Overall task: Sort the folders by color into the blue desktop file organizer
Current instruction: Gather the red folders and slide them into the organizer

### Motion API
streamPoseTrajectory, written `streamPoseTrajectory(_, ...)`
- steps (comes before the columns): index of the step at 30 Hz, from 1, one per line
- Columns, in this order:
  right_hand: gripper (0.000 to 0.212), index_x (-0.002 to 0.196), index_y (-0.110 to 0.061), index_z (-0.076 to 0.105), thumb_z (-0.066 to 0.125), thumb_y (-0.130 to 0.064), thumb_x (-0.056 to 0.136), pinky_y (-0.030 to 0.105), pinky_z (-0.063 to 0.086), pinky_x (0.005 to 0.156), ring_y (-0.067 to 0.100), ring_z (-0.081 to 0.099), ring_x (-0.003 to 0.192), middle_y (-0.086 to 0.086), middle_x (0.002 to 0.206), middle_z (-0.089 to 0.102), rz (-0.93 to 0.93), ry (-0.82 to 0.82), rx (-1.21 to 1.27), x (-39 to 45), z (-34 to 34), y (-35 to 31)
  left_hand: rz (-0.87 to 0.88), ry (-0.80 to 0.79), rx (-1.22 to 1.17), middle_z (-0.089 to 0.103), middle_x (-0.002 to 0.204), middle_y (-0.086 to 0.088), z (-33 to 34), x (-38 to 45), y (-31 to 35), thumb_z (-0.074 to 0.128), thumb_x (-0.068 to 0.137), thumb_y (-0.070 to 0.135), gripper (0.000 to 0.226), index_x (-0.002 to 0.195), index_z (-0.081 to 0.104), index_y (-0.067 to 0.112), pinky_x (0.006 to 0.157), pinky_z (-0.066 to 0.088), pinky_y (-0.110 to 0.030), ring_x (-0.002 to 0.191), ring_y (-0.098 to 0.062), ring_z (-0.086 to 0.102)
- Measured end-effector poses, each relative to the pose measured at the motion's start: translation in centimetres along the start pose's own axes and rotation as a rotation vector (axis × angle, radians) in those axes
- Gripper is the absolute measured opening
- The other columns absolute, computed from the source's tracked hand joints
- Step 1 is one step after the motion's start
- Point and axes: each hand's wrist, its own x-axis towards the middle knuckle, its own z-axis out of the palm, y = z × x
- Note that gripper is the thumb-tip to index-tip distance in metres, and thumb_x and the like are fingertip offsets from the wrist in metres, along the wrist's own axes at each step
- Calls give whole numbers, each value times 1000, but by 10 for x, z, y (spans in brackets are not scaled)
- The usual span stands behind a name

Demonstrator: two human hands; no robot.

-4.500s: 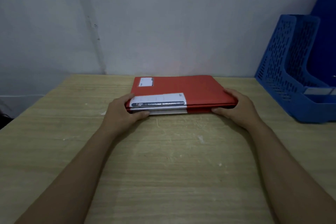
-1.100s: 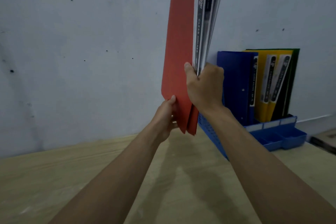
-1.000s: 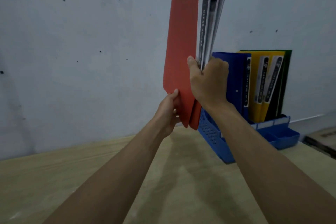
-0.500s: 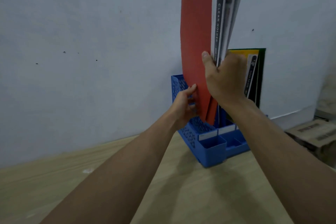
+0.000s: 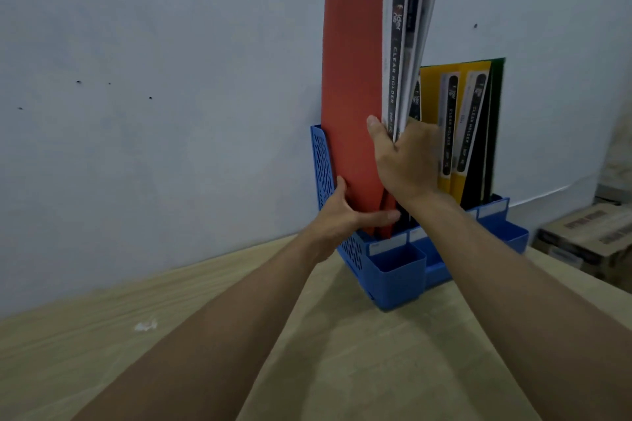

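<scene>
A bundle of red folders (image 5: 352,79) stands upright with its lower end inside the leftmost slot of the blue desktop file organizer (image 5: 393,267). My right hand (image 5: 405,157) grips the bundle's spine edge about halfway up. My left hand (image 5: 345,215) holds the bundle's lower corner, thumb across the front, beside the organizer's perforated left wall. Yellow folders (image 5: 458,120) and a dark green folder (image 5: 496,113) stand in slots further right. A blue folder's slot is hidden behind my right hand.
The organizer sits at the back right of a light wooden table (image 5: 342,352), against a pale wall (image 5: 171,79). Cardboard boxes (image 5: 588,232) lie beyond the table's right edge. A small white scrap (image 5: 146,325) lies on the table at left.
The red folders went from lying flat on the table to upright in both hands, then moved right and down. Their lower end now sits in the organizer's leftmost slot.
</scene>
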Motion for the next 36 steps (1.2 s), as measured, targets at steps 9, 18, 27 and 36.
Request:
streamPoseTrajectory(9,46,56,-13,45,57,-24,99,25,29,54,22,43,41,2,46,44,31,-70,-9,-3,10,12,181,188,498,54,135,-5,17,10,-16,90,68,39,118,151,14,6,97,55,-41,119,-24,59)
streamPoseTrajectory(18,49,53,-22,39,55,-22,99,24,29,53,17,42,40,-4,45,43,99,-138,-7,-9,8,15,291,236,515,57,134,7,18,2,-39,80,73,58,114,156,10,22,95,56,-28,115,-8,60)
streamPoseTrajectory(27,47,53,-22,40,58,-26,96,22,30,46,8,40,42,-6,48,43,192,-189,-46,-9,7,18,305,243,724,60,85,16,10,-3,-39,62,66,84,119,153,21,15,52,44,-5,69,0,60)
streamPoseTrajectory(36,46,57,-16,41,63,-34,92,25,32,48,17,43,49,6,58,47,368,-287,-87,-43,26,37,308,200,625,64,124,1,13,-5,-43,75,79,57,103,151,17,11,86,59,-29,103,-11,66)
